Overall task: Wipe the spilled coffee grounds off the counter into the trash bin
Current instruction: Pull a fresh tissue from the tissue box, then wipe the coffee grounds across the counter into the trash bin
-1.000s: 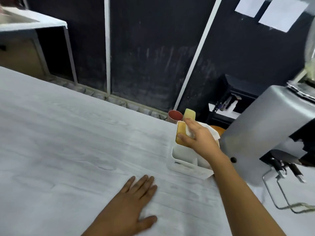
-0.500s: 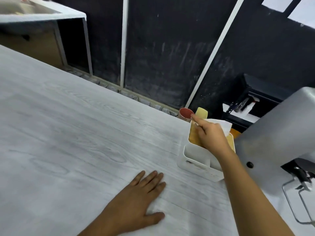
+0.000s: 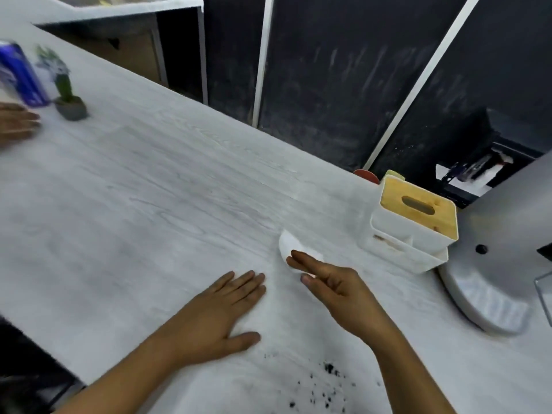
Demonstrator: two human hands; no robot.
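Note:
Dark coffee grounds (image 3: 324, 386) lie scattered on the pale wood-grain counter (image 3: 167, 204) near its front edge, between my two forearms. My right hand (image 3: 331, 282) holds a white tissue (image 3: 291, 245) pinched between its fingers, just above the counter and left of the tissue box. My left hand (image 3: 221, 309) rests flat on the counter, palm down, fingers spread, holding nothing. No trash bin is visible.
A white tissue box with a wooden lid (image 3: 415, 216) stands at the right, beside a grey machine base (image 3: 495, 264). A small potted cactus (image 3: 68, 97) and a blue can (image 3: 21, 76) stand far left, where another person's hand (image 3: 15, 124) shows.
My right hand has pulled a tissue out of the box and come back toward me over the counter. The view has tilted down, revealing the grounds. My left hand stays flat.

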